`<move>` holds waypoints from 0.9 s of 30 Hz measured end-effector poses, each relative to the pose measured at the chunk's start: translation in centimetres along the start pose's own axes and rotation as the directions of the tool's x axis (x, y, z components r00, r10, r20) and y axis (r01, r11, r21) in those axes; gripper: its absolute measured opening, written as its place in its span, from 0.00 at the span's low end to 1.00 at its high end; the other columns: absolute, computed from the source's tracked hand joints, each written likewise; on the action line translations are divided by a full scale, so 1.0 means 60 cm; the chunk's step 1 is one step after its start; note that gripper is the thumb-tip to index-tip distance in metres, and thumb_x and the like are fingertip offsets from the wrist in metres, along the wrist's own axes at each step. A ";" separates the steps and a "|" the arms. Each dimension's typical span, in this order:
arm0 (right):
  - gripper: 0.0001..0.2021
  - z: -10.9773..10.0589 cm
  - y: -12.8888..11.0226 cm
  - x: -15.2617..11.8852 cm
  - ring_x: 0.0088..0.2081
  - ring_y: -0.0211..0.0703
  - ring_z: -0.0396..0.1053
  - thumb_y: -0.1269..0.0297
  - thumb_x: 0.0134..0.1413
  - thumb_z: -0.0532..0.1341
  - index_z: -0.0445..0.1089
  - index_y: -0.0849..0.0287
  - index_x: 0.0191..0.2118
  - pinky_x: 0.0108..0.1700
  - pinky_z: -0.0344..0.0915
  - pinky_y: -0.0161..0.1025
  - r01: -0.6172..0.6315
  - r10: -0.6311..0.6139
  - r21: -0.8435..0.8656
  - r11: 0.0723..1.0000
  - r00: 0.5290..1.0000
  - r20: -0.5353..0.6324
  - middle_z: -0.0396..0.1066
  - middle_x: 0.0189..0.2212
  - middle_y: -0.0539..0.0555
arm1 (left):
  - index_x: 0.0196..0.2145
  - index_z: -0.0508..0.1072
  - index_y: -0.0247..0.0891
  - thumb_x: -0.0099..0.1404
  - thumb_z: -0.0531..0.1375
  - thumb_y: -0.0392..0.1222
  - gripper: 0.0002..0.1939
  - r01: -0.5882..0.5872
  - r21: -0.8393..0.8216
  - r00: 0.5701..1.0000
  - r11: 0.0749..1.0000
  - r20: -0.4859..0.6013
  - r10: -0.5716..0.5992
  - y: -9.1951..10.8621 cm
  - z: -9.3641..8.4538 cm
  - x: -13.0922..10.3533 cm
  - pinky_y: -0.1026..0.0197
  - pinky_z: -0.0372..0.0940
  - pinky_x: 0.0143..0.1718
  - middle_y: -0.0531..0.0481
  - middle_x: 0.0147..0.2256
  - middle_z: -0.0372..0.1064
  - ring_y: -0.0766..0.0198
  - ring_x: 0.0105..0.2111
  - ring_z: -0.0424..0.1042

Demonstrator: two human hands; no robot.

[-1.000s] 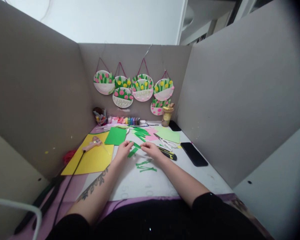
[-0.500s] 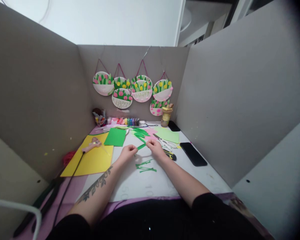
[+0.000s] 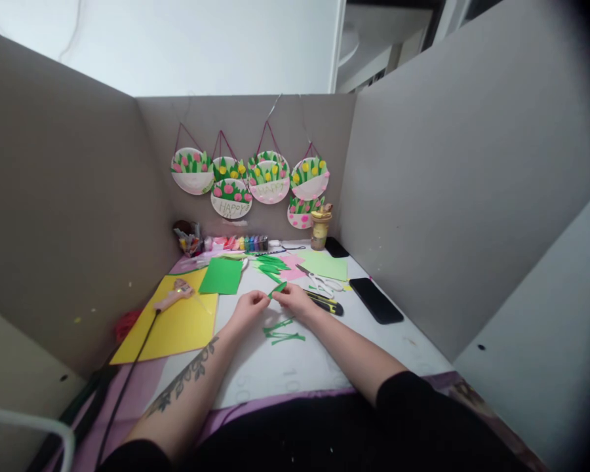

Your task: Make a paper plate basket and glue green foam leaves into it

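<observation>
Angled inward from near left and near right, the left hand and right hand almost meet, fingertips pinching a green paper strip.

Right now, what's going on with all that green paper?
Someone's left hand and right hand hold a small green paper piece between them. Thin green strips lie on the table below. Scissors and a yellow-and-black cutter lie near the right hand; flowery plates hang on the back wall.
</observation>
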State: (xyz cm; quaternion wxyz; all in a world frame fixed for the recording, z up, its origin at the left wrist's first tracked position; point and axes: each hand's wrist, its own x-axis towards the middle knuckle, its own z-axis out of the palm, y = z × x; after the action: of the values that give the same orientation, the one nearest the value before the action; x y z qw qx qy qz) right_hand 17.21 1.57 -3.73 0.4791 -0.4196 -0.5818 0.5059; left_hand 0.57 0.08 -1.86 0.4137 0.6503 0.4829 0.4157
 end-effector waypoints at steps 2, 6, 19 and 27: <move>0.13 0.001 0.005 0.001 0.17 0.30 0.52 0.56 0.41 0.64 0.65 0.61 0.22 0.22 0.48 0.32 0.000 0.000 -0.005 1.000 1.000 -0.023 0.58 0.13 0.43 | 0.23 0.66 0.36 0.49 0.60 0.52 0.16 -0.008 0.007 1.000 1.000 0.026 0.008 0.002 0.001 0.000 0.65 0.52 0.25 0.56 0.19 0.60 0.68 0.21 0.58; 0.13 -0.009 0.006 0.007 0.16 0.31 0.51 0.56 0.40 0.64 0.63 0.60 0.19 0.21 0.46 0.32 -0.004 0.008 0.038 0.999 0.995 -0.101 0.57 0.11 0.43 | 0.22 0.67 0.35 0.50 0.60 0.51 0.14 -0.024 0.025 0.998 0.999 0.054 0.023 0.004 -0.002 0.002 0.64 0.53 0.26 0.55 0.19 0.61 0.68 0.22 0.58; 0.11 -0.031 -0.005 0.009 0.19 0.33 0.53 0.59 0.41 0.62 0.63 0.59 0.21 0.24 0.50 0.33 0.078 -0.097 -0.095 0.992 0.971 -0.219 0.58 0.14 0.43 | 0.25 0.69 0.37 0.51 0.58 0.45 0.08 -0.136 0.149 0.985 0.979 -0.081 0.149 -0.003 -0.005 0.004 0.62 0.58 0.31 0.51 0.26 0.67 0.63 0.28 0.64; 0.09 -0.013 -0.014 -0.002 0.19 0.33 0.52 0.60 0.43 0.61 0.64 0.59 0.22 0.24 0.50 0.33 0.078 -0.088 -0.076 0.994 0.987 -0.136 0.57 0.14 0.43 | 0.23 0.67 0.38 0.56 0.55 0.43 0.08 -0.233 0.295 0.971 0.926 0.011 0.241 -0.008 0.006 -0.002 0.62 0.56 0.31 0.52 0.24 0.64 0.63 0.27 0.62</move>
State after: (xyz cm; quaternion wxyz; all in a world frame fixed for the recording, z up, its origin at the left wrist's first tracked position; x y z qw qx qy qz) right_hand 18.00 1.49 -2.87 0.5239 -0.4459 -0.5815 0.4343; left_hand 0.75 0.00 -2.47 0.2527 0.7527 0.4626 0.3944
